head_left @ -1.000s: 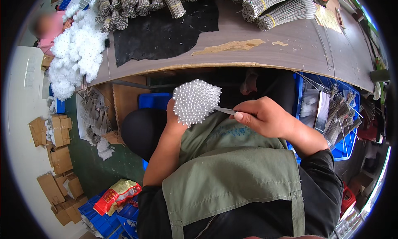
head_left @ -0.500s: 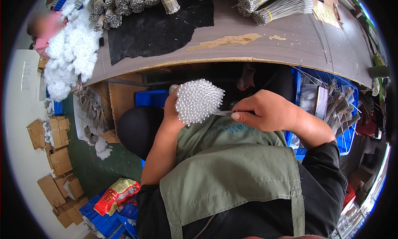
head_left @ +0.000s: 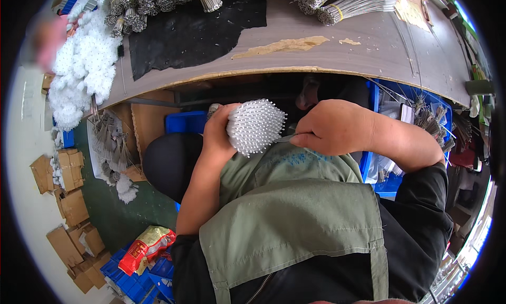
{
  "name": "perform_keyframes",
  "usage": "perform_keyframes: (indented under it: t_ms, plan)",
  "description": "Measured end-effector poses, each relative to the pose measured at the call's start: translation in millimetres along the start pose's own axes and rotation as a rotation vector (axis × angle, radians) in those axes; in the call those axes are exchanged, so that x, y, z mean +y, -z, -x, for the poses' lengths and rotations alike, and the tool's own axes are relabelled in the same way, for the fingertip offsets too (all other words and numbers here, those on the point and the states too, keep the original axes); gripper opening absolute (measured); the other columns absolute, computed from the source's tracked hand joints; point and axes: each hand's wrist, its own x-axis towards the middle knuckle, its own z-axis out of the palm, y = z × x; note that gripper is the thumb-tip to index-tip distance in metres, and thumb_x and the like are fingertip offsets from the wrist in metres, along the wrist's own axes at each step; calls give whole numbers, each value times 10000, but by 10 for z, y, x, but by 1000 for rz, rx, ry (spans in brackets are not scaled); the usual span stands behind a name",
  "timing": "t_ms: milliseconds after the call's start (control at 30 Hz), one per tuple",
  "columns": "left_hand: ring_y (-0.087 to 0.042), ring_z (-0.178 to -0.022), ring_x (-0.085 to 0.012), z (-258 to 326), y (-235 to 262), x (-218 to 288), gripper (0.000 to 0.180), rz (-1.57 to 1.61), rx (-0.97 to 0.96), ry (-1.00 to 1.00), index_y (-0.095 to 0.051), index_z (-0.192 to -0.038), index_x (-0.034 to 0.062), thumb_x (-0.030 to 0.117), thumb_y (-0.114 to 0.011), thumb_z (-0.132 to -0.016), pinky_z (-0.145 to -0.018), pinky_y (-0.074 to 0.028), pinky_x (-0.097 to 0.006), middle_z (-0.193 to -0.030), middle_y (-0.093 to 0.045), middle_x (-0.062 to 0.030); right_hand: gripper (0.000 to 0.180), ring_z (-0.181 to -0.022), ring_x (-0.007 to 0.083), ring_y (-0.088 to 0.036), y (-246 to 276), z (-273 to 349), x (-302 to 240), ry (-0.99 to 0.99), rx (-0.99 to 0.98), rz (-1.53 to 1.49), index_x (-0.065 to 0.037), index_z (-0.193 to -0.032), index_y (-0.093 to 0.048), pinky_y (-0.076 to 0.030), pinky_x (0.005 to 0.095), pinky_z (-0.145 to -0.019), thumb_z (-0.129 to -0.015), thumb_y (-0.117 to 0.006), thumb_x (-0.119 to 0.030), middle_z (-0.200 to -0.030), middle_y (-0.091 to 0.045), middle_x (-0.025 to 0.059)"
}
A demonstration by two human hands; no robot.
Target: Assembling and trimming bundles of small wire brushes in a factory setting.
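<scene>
My left hand (head_left: 215, 136) is closed round a thick bundle of white bead-tipped rods (head_left: 256, 126), held above my lap with the rounded tips facing up. The lower part of the bundle is hidden behind the tips. To its right, my right hand (head_left: 336, 126) pinches a thin flat metal tool (head_left: 285, 139). The tool's far end meets the right lower side of the bundle; its exact tip cannot be made out. Under both hands lies my green apron (head_left: 290, 214), with blue stains near the right hand.
Ahead is a worktable (head_left: 211, 61) with a worn front edge, a black sheet (head_left: 195, 38) and tied wire bundles (head_left: 358, 6). White bristly pieces (head_left: 84, 67) are heaped at the left. A blue bin (head_left: 389, 185) of wire pieces stands right; cardboard boxes (head_left: 74, 206) line the left wall.
My right hand has risen a little and rolled over, hiding more of the thumb, and its elbow has moved out right. The bundle has shifted slightly right, still in my left hand.
</scene>
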Motion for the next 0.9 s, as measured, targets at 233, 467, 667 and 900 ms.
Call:
perform_keyframes:
  t_ms: [233,467,667,900]
  plan:
    - [-638,-954,-254,53,-55,101,426,-209,-48,-95,-620,-1073,43,97,-760,-674,-850,-482,-327,-1020,-668,-107,249,-721,342,-620,44,8,-9,-23,-19,90,-74,-814,-682,-496,411,-656,-900,-559,-273,-736,-645,141]
    - [-645,-956,-200,83,-92,146,429,-351,-55,-184,-619,-1084,45,63,-766,-681,-845,-485,-304,-1017,-674,-85,261,-745,338,-627,105,25,-26,-89,-65,19,-68,-865,-698,-500,411,-685,-907,-556,-283,-790,-661,150]
    - [-656,-928,-187,94,-110,200,426,-504,-72,-276,-626,-1082,47,74,-767,-681,-821,-492,-299,-988,-683,-85,298,-714,342,-619,34,-6,7,-60,-42,58,-56,-785,-673,-497,416,-658,-906,-553,-301,-733,-642,143]
    - [-669,-918,-189,93,-142,267,423,-577,-81,-291,-629,-1085,47,101,-771,-690,-803,-502,-300,-977,-693,-93,335,-684,336,-621,21,-27,-40,-70,-31,159,-62,-724,-645,-499,420,-632,-910,-536,-318,-687,-623,138]
